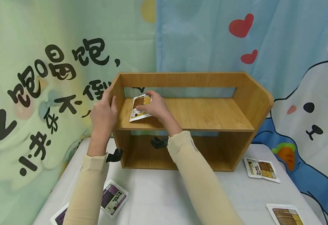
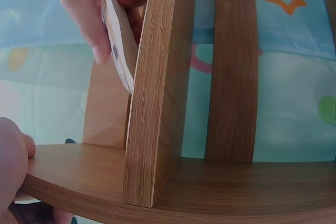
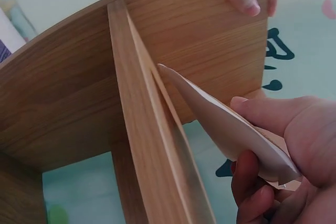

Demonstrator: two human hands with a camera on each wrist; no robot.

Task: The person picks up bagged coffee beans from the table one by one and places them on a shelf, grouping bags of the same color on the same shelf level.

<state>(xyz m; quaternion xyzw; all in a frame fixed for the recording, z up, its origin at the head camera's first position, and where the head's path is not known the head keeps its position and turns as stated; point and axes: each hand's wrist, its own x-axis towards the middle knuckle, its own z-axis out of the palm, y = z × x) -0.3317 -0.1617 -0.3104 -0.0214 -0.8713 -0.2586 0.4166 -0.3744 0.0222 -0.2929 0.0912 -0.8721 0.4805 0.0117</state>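
Observation:
A two-tier wooden shelf (image 1: 203,112) stands on the white table. My left hand (image 1: 104,113) grips the upper edge of its left side panel, thumb on the inner side and fingers over the outside. In my right hand (image 1: 159,107) is a flat white packet (image 1: 136,115) with a brown and yellow label, pinched between thumb and fingers. The packet (image 3: 220,124) tilts over the left end of the upper board, its lower edge close to the wood. The right wrist view shows the thumb on one face and curled fingers against the other.
Two packets with purple labels lie at the table's front left, one (image 1: 114,199) beside the left sleeve, the other (image 1: 59,216) partly behind it. On the right lie two brown-labelled packets, one (image 1: 261,169) near the shelf and one (image 1: 285,214) closer. Printed curtains (image 1: 192,37) hang behind.

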